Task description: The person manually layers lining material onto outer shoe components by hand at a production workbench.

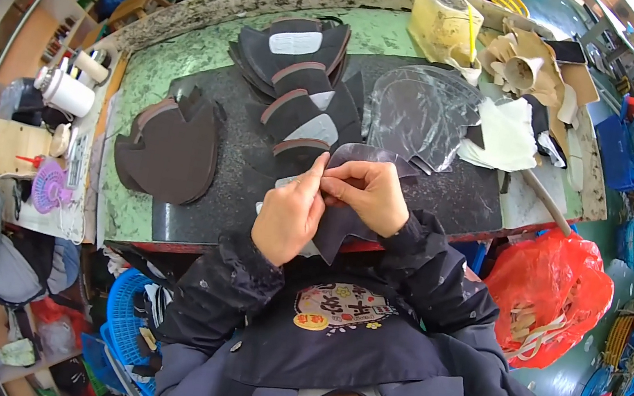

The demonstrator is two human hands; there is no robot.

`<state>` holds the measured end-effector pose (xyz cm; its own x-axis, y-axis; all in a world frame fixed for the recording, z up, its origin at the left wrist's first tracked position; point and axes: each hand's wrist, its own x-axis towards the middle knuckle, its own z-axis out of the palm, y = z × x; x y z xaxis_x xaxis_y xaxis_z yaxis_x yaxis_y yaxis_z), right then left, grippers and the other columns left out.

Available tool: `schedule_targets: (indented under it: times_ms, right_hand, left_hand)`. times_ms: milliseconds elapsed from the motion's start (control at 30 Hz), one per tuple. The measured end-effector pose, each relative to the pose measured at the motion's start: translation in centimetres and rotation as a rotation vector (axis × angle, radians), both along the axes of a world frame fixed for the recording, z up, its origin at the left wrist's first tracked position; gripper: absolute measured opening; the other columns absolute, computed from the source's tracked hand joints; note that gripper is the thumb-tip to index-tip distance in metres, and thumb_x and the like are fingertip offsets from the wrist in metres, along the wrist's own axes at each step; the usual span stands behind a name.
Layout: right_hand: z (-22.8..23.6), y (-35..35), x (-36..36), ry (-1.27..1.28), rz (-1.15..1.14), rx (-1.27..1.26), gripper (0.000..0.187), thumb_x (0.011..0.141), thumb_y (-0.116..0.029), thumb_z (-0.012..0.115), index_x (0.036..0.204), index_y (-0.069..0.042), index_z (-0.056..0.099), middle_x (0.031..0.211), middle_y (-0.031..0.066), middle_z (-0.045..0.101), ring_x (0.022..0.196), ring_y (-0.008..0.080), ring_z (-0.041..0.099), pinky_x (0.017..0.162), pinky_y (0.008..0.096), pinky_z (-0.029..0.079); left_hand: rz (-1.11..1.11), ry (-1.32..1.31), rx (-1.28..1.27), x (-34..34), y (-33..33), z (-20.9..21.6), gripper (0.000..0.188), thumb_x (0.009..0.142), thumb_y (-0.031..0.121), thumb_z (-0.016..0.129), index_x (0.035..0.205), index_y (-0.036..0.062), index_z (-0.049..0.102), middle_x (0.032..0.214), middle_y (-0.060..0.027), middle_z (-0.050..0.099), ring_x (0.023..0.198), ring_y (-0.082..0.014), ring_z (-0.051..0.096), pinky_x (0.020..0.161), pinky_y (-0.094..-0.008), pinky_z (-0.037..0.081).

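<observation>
Over the near edge of the workbench, my left hand (289, 214) and my right hand (371, 194) meet with fingertips pinched together. Between and below them is a dark, curved, leather-like piece (340, 222), its edge gripped by both hands. Much of that edge is covered by my fingers. Just beyond my left hand, several dark cut pieces (302, 80) lie fanned in an overlapping row, with brown edges and pale grey patches. Farther left rests a stack of dark brown rounded pieces (175, 149).
Right of the row lie a clear plastic sheet (418, 106) and a white cloth (505, 135). A yellowish jug (444, 23) stands behind. A red plastic bag (555, 294) hangs at the bench's right. Lower left is a blue basket (125, 321); another person (17, 258) sits at far left.
</observation>
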<state>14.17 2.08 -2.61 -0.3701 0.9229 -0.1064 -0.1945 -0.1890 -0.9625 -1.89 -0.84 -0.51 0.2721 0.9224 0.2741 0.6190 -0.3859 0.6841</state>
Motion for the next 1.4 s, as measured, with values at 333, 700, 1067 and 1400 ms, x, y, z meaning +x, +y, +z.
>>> schedule_targets:
  times_ms: [333,700,1067,1400]
  right_hand:
    - [0.8,-0.6,-0.5,-0.041,0.132,-0.007,0.012,0.082,-0.004,0.063,0.086,0.006,0.068,0.075,0.0078,0.067,0.065,0.0095,0.062,0.060,0.0225,0.052]
    - [0.9,-0.3,-0.2,-0.111,0.190,0.015,0.016,0.086,-0.006,0.057,0.083,0.007,0.066,0.075,0.0079,0.066,0.067,0.0100,0.062,0.062,0.0232,0.050]
    - [0.8,-1.0,-1.6,-0.498,0.011,0.410,0.021,0.083,-0.010,0.060,0.068,0.005,0.059,0.062,0.0138,0.059,0.052,0.0270,0.057,0.051,0.0320,0.045]
    - [0.4,-2.6,-2.5,-0.434,-0.123,0.851,0.014,0.073,-0.003,0.064,0.063,-0.001,0.054,0.063,0.0114,0.053,0.054,0.0279,0.054,0.049,0.0363,0.042]
  left_hand:
    - [-0.007,-0.442,-0.443,-1.7,-1.2,0.6,0.026,0.088,0.004,0.054,0.114,0.0010,0.055,0.083,-0.0137,0.067,0.075,-0.0197,0.068,0.067,-0.0282,0.051]
    - [0.042,-0.403,-0.255,-1.6,-1.6,1.0,0.025,0.084,0.001,0.056,0.108,-0.0045,0.060,0.084,-0.0149,0.069,0.079,-0.0160,0.068,0.070,-0.0282,0.054]
    - [0.126,-0.798,-0.627,-2.1,-1.1,-1.7,0.016,0.091,0.008,0.056,0.096,-0.0039,0.066,0.077,0.0005,0.064,0.067,-0.0031,0.055,0.061,-0.0186,0.045]
    - [0.179,-0.299,-0.328,-0.9,0.9,-0.7,0.020,0.092,0.015,0.056,0.085,-0.0022,0.064,0.072,0.0017,0.061,0.069,-0.0030,0.049,0.062,-0.0214,0.043]
